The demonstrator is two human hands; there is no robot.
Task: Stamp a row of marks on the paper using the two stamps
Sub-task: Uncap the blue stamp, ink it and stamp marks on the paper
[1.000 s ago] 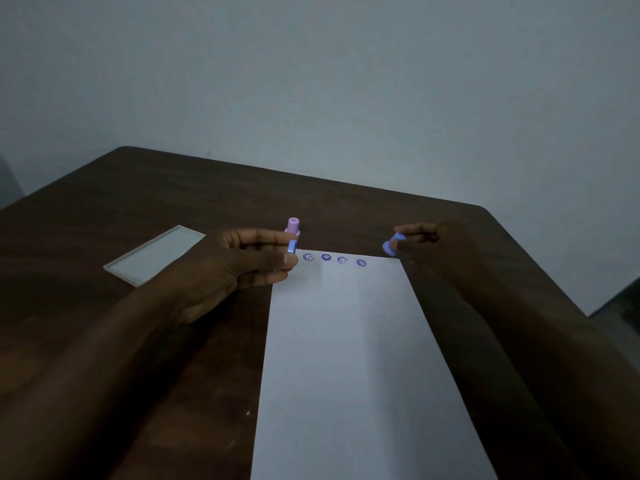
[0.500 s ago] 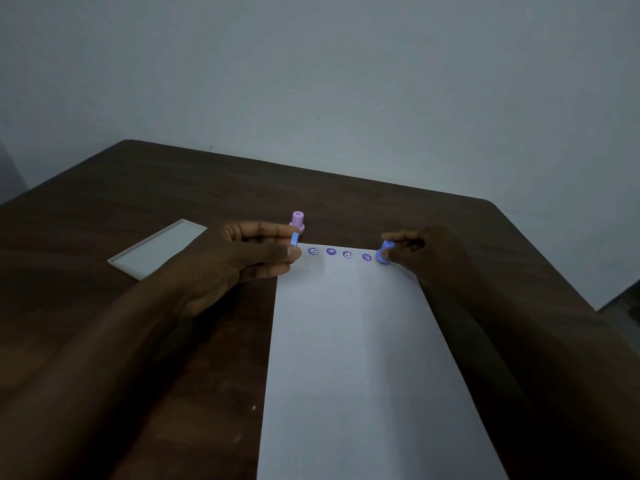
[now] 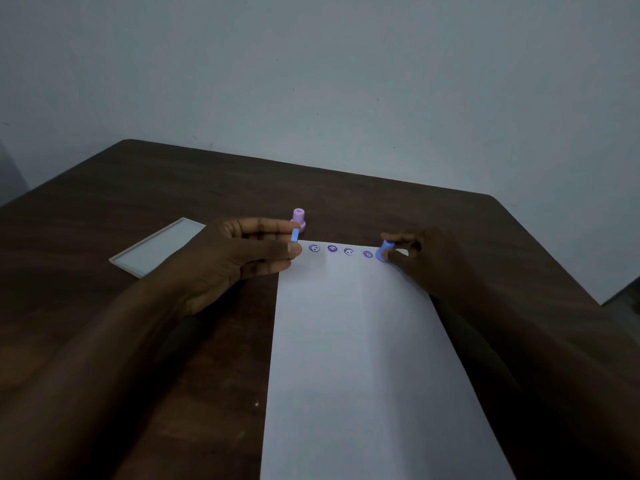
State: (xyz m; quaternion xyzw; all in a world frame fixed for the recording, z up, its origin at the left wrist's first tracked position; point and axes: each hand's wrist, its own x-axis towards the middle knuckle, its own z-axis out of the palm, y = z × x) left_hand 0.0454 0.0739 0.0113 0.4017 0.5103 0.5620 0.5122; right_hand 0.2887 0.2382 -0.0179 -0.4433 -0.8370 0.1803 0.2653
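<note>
White paper (image 3: 363, 358) lies lengthwise on the dark wooden table (image 3: 173, 341). Near its far edge is a row of four purple marks (image 3: 341, 251), smileys alternating with flowers. Right hand (image 3: 433, 258) pinches the blue stamp (image 3: 382, 253), its face down on the paper just right of the last mark. Left hand (image 3: 239, 254) pinches a small blue cap (image 3: 295, 235) at the paper's far-left corner. Pink stamp (image 3: 299, 220) stands upright just behind the left fingers. White tray (image 3: 156, 251) sits further left.

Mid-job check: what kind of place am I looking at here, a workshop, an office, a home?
Hard to say for sure; probably a plain room at home or in an office. A dark wooden table stands against a bare pale wall, holding only a sheet of paper, small stamps and a flat white tray.
</note>
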